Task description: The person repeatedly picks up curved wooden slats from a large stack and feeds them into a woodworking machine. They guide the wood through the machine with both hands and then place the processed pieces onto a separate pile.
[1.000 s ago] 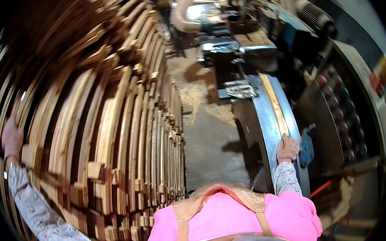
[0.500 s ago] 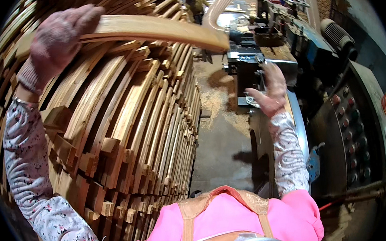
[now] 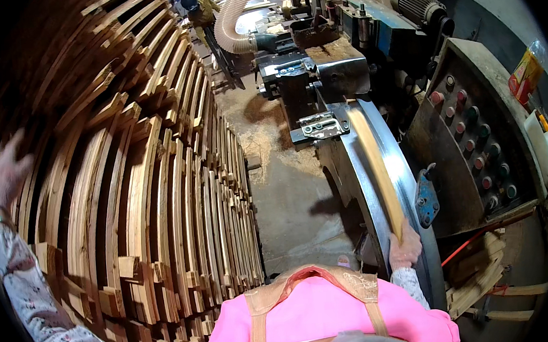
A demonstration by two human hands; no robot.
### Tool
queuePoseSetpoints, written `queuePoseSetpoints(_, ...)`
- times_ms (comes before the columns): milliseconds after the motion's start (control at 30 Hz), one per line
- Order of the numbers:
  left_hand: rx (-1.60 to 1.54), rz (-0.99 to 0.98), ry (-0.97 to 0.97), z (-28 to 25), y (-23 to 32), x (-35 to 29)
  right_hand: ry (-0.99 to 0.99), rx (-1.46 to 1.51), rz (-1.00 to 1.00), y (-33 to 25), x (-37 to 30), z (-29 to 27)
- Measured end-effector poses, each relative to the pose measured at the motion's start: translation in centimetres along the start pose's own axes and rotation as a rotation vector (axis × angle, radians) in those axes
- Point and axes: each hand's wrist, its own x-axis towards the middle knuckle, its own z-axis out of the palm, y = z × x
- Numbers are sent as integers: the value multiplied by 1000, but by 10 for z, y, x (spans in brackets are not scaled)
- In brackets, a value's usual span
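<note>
My right hand [image 3: 405, 247] is closed round the near end of a curved wooden strip [image 3: 375, 157]. The strip lies lengthwise on the shiny metal bed [image 3: 394, 146] of a woodworking machine, and its far end reaches beside a metal guide bracket [image 3: 322, 127]. At the far left, my gloved left hand [image 3: 10, 167] is beside a tall stack of curved wooden pieces [image 3: 143, 212]. Its fingers are somewhat blurred but look stretched apart, with nothing seen in them. Whether it touches the stack I cannot tell.
A slanted control panel [image 3: 475, 138] with several round buttons stands right of the bed. Beyond are a ribbed hose [image 3: 233, 24] and a motor [image 3: 418, 5]. Sawdust lies on the floor [image 3: 290, 227] between stack and machine. Another person [image 3: 199, 11] stands farther off.
My left hand, which held up a curved wooden piece, has moved down and left without it. My right hand has drawn back from open over the machine to grip the strip on the bed.
</note>
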Motion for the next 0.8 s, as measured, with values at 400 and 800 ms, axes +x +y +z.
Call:
queuePoseSetpoints(400,141,-578,-494,52,-65,-65,101,-196,122,-74,245,109)
queuePoseSetpoints(800,189,-293,-84,120,-185,-82,-31,-220,30,20,-11,17)
